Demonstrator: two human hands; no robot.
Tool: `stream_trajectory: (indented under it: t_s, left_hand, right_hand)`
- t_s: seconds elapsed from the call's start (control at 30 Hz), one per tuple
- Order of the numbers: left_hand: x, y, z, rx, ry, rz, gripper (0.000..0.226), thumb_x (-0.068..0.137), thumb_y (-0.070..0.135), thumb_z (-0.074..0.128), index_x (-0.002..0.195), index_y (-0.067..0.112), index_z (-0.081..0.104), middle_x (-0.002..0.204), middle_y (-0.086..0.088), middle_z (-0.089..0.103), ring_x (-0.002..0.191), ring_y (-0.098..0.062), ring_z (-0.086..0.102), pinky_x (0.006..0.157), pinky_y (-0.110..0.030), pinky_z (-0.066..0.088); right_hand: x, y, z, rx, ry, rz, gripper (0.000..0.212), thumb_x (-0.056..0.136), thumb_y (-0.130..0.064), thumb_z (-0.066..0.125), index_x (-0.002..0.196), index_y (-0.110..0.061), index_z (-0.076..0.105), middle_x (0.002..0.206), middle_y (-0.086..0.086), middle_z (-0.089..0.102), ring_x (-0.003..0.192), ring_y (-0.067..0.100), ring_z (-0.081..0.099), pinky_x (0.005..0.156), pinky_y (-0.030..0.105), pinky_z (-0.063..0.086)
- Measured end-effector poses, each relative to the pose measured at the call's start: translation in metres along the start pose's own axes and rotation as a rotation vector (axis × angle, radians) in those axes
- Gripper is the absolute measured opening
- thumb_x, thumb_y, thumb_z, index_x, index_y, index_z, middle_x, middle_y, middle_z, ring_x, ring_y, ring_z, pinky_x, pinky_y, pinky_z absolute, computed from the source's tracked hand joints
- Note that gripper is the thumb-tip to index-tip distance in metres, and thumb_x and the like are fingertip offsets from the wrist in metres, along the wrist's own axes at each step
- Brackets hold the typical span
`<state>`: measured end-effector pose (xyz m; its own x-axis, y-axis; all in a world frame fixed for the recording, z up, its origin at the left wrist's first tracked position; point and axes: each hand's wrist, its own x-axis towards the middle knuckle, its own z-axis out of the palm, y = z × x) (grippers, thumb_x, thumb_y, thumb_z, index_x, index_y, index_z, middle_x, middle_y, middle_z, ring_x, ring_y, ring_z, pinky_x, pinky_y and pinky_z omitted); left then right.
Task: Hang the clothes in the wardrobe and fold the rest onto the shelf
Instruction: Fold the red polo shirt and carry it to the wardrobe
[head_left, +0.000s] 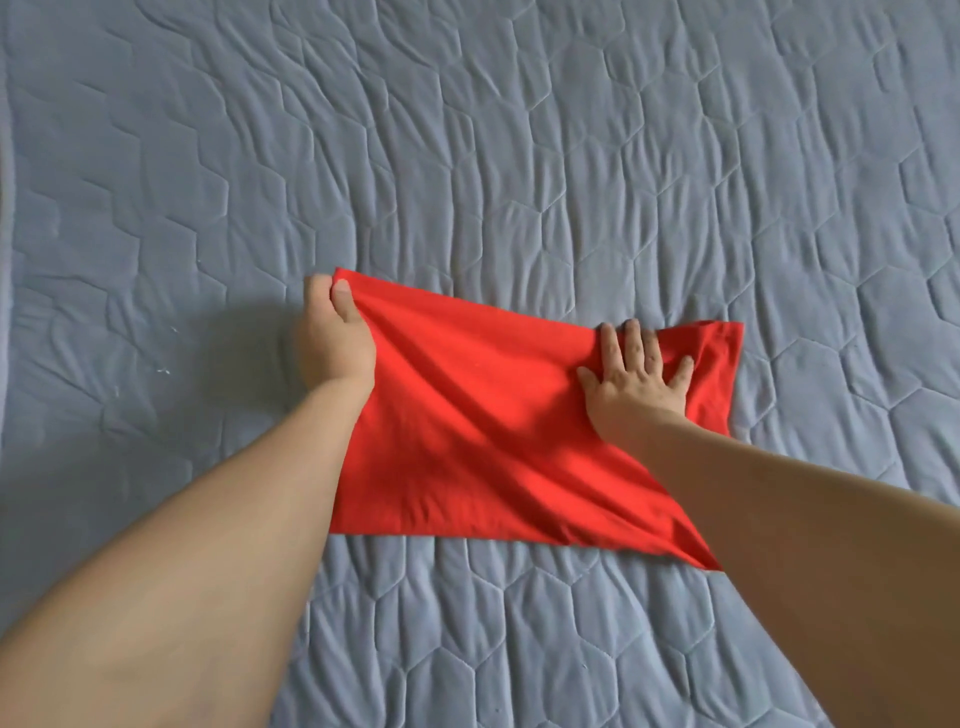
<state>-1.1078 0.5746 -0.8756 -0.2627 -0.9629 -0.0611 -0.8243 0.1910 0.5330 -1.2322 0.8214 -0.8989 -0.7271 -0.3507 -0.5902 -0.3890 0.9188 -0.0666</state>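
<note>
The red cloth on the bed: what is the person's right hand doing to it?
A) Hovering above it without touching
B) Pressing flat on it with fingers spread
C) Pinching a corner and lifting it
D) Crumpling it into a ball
B: the right hand lies flat with fingers spread on the red cloth, while the left hand pinches the far left corner.

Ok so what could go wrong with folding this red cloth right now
The left hand pinches only one far corner of the red cloth, so pulling may skew the fold. The right hand lies flat by bunched fabric at the right edge, which may trap creases. The quilted bedcover is wrinkled, so the fold may not lie flat.
</note>
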Motion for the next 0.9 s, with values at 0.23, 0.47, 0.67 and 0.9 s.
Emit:
stream_trajectory:
  t_s: [0.23,0.47,0.67,0.9]
  left_hand:
    - [0.008,-0.016,0.027,0.293,-0.517,0.551,0.034,0.094,0.024,0.048,0.127,0.021,0.055,0.134,-0.004,0.048,0.123,-0.031,0.044,0.106,-0.037,0.03]
    - [0.021,-0.017,0.019,0.546,-0.459,0.398,0.03,0.1,0.035,0.04,0.113,0.012,0.054,0.12,-0.015,0.051,0.112,-0.04,0.05,0.093,-0.047,0.04]
    - [0.007,-0.021,0.022,-0.163,-0.378,-0.179,0.061,0.083,0.047,0.066,0.125,0.008,0.046,0.128,-0.01,0.047,0.113,-0.025,0.051,0.1,-0.032,0.039]
    - [0.001,-0.027,-0.001,-0.445,-0.743,-0.438,0.035,0.089,0.036,0.066,0.115,0.016,0.055,0.11,-0.003,0.067,0.087,-0.013,0.065,0.067,-0.027,0.05]
  right_hand:
    - [-0.019,-0.025,0.002,-0.143,0.339,-0.366,0.067,0.092,-0.042,0.033,0.152,-0.017,0.016,0.16,0.005,0.002,0.147,0.031,0.003,0.112,0.061,-0.001]
    - [-0.034,-0.054,0.038,-0.377,0.13,-0.741,0.067,0.094,-0.044,0.037,0.152,-0.025,0.01,0.16,-0.001,-0.006,0.148,0.023,-0.003,0.116,0.053,-0.009]
    - [-0.06,-0.041,0.054,-0.273,0.224,-0.747,0.069,0.078,-0.039,0.037,0.143,-0.015,0.041,0.154,0.005,0.031,0.141,0.027,0.031,0.112,0.052,0.016]
    - [-0.143,-0.062,0.081,-0.047,0.291,-0.848,0.034,0.071,-0.04,0.053,0.097,-0.02,0.063,0.095,0.003,0.058,0.08,0.025,0.054,0.072,0.038,0.036]
